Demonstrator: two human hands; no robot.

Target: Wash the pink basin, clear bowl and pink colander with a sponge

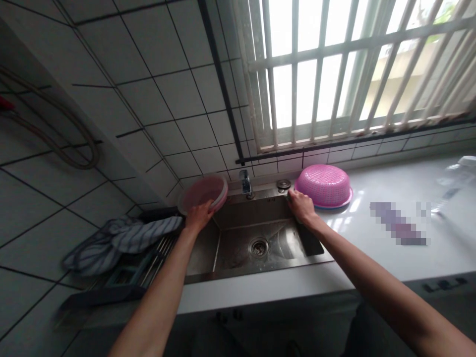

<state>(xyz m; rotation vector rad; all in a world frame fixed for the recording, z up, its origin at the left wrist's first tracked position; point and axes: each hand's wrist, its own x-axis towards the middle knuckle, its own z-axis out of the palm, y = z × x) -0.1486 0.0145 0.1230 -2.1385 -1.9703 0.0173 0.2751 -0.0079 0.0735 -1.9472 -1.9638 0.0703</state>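
My left hand [200, 216] is closed on the near rim of a pink basin [199, 192], which leans tilted at the back left corner of the sink; a pale rim shows along it. My right hand [302, 206] has its fingers curled at the right edge of the steel sink [238, 248], close beside an upturned pink basket [323, 181]. Whether those fingers grip the basket's edge or the sink rim cannot be made out. A blue rim [332, 207] shows under the basket. Inside the sink, the drain [259, 246] is visible.
A faucet [246, 183] and a round drain plug [283, 184] stand behind the sink. Left lies a striped cloth [126, 240] on a dark rack [107, 292]. On the right counter are a pixelated patch and a clear plastic container [459, 176]. A barred window [334, 74] is behind.
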